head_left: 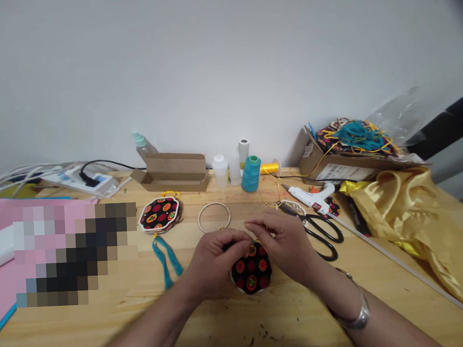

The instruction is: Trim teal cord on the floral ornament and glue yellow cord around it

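A round ornament (pixel 251 272), covered in black fabric with red and orange flower spots, is between my hands above the table. My left hand (pixel 218 256) grips its upper left edge with thumb and fingers. At its top edge, my right hand (pixel 286 242) has thumb and index finger pinched together; a bit of yellow shows there, but what the pinch holds is too small to make out. Just behind my left hand lies a pale wooden ring (pixel 213 204). Black-handled scissors (pixel 326 230) rest beside my right hand, touching a cut-out wooden lattice piece (pixel 299 207).
A stack of similar ornaments (pixel 160 213) with a teal tassel (pixel 167 260) lies left. Behind stand an open cardboard box (pixel 174 182), bottles (pixel 220 171) and a teal thread cone (pixel 251 173). Right are a glue gun (pixel 311 195), a filled carton (pixel 331 170) and gold cloth (pixel 409 212).
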`<state>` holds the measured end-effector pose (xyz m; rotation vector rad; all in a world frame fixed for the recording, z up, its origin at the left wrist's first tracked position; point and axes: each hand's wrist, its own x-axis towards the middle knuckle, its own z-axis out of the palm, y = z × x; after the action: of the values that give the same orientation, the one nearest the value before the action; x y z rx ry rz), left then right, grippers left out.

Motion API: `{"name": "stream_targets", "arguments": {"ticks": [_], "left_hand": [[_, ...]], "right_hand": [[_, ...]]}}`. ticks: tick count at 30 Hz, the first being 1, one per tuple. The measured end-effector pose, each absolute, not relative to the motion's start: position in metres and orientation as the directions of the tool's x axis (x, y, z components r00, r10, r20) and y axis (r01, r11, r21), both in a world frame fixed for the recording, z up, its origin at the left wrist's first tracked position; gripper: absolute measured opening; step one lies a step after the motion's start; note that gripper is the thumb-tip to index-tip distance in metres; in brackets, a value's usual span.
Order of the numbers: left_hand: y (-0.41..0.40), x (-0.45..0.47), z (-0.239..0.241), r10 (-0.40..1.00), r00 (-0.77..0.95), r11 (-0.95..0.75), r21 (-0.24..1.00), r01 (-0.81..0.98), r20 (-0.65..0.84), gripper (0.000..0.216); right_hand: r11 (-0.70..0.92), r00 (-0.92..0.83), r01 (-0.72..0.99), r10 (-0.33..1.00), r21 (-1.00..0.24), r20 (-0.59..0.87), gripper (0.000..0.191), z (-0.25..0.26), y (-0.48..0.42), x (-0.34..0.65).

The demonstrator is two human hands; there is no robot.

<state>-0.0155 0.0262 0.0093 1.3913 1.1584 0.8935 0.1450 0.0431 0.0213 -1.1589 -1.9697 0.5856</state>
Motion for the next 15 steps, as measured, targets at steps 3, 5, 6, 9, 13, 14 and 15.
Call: {"name": "stream_targets", "arguments": {"ticks": [3, 5, 6, 9, 13, 14, 15], "left_hand": [[0.027, -0.017, 0.011, 0.97, 0.214, 0.094, 0.99, 0.103, -0.115, 0.014], [0.028, -0.018, 0.012, 0.973, 0.192, 0.123, 0.991, 0.049, -0.13, 0.015], [0.028, -0.018, 0.012, 0.974, 0.183, 0.134, 0.991, 0.022, -0.136, 0.015], [0.03, -0.019, 0.012, 0.982, 0.118, 0.154, 0.987, -0.049, -0.147, 0.014], [0.031, -0.02, 0.012, 0.988, 0.011, 0.154, 0.987, -0.051, -0.153, 0.019], [0.031, -0.02, 0.012, 0.988, -0.013, 0.155, 0.987, -0.042, -0.155, 0.02], [0.032, -0.02, 0.012, 0.987, -0.036, 0.154, 0.988, -0.032, -0.155, 0.02]], "right_hand": [[0.288, -0.234, 0.351, 0.948, -0.891, 0.215, 0.014, 0.021, 0.052, 0.144], [0.191, -0.215, 0.3, 0.968, -0.935, 0.129, 0.014, 0.02, 0.056, 0.143], [0.166, -0.216, 0.291, 0.971, -0.942, 0.104, 0.015, 0.018, 0.058, 0.142], [0.159, -0.24, 0.303, 0.967, -0.94, 0.087, 0.017, 0.015, 0.056, 0.14], [0.229, -0.335, 0.351, 0.936, -0.908, 0.107, 0.021, 0.012, 0.046, 0.136], [0.26, -0.358, 0.369, 0.926, -0.893, 0.122, 0.021, 0.012, 0.044, 0.135], [0.295, -0.377, 0.392, 0.915, -0.872, 0.14, 0.022, 0.013, 0.041, 0.134]]}}
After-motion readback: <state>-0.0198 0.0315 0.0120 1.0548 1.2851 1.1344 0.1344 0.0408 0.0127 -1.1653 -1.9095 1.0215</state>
